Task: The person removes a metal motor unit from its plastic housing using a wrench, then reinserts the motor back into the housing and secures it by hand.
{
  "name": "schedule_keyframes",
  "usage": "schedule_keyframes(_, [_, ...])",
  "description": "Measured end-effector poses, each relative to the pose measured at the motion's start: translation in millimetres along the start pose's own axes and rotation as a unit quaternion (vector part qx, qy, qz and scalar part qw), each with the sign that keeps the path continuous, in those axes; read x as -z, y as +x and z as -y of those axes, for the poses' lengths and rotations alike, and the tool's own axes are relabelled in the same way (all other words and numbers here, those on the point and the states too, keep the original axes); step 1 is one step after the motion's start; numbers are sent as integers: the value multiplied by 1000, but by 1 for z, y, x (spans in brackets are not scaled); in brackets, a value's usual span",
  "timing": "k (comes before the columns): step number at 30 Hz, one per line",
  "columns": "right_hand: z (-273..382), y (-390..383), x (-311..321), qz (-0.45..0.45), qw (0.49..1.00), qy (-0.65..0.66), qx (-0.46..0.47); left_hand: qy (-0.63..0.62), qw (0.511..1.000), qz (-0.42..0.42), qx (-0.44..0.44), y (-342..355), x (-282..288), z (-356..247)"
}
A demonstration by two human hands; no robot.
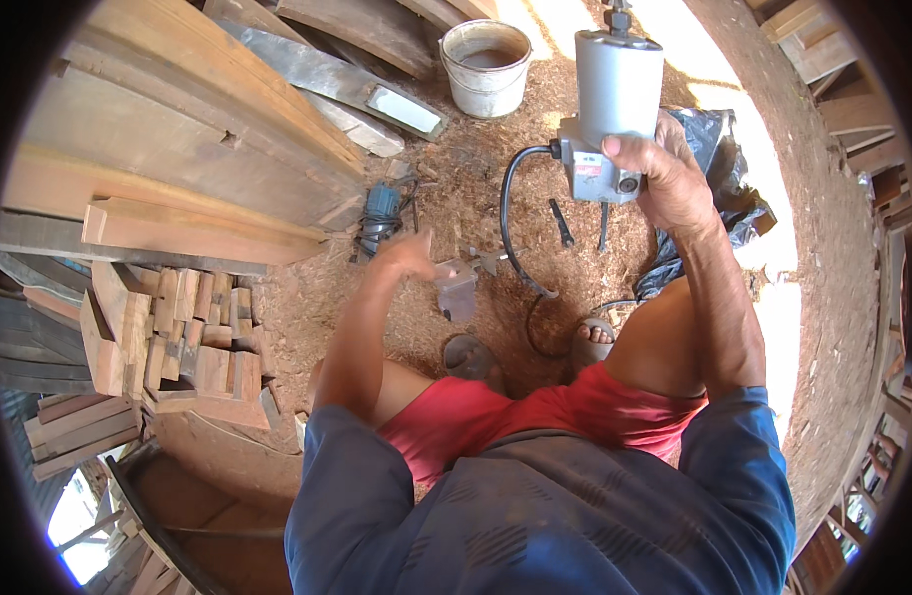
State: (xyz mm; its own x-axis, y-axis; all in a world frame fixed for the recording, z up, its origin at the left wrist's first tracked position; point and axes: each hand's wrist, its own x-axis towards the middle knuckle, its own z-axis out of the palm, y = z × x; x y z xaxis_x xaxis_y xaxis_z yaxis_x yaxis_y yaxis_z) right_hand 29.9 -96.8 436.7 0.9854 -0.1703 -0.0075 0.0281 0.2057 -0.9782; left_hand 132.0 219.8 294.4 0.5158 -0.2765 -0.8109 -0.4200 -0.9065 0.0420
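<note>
My right hand is closed around the lower housing of a silver-grey router motor, its thumb pressed on the near side. The motor stands upright, with the metal collet at the top. From its side a black power cord curves down toward the ground between my feet. My left hand is lower and to the left, over the sawdust, its fingers smeared by motion. Close to it is a clear plastic piece; whether the hand touches it I cannot tell. Two dark wrench-like tools lie below the motor.
A blue-green power tool sits beyond my left hand. A whitish bucket stands farther off. Stacked wood blocks and large timber boards fill the left. Black plastic sheeting lies at the right.
</note>
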Motion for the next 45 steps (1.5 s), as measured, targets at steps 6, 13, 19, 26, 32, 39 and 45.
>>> schedule_keyframes(6, [9, -3, 3, 1, 1000, 30, 8, -54, 994, 92, 3, 76, -108, 42])
schedule_keyframes(13, [5, -7, 8, 3, 1000, 1, 2, -187, 978, -51, -82, 70, -125, 20])
schedule_keyframes(19, [5, -10, 2, 11, 1000, -27, -6, -363, 924, -70, -96, 57, -105, 19])
schedule_keyframes(26, [2, -11, 2, 23, 998, -50, -16, -580, 776, -189, -162, 43, -76, 34])
schedule_keyframes(32, [3, -15, 7, 106, 991, -79, -10, -745, 552, -295, -230, 7, -4, 29])
schedule_keyframes(39, [-3, -27, -27, 201, 971, -111, -72, -800, 344, -310, -381, -73, 75, -6])
schedule_keyframes(45, [-15, -29, -53, 238, 957, -113, -124, -818, 290, -311, -387, -90, 96, -26])
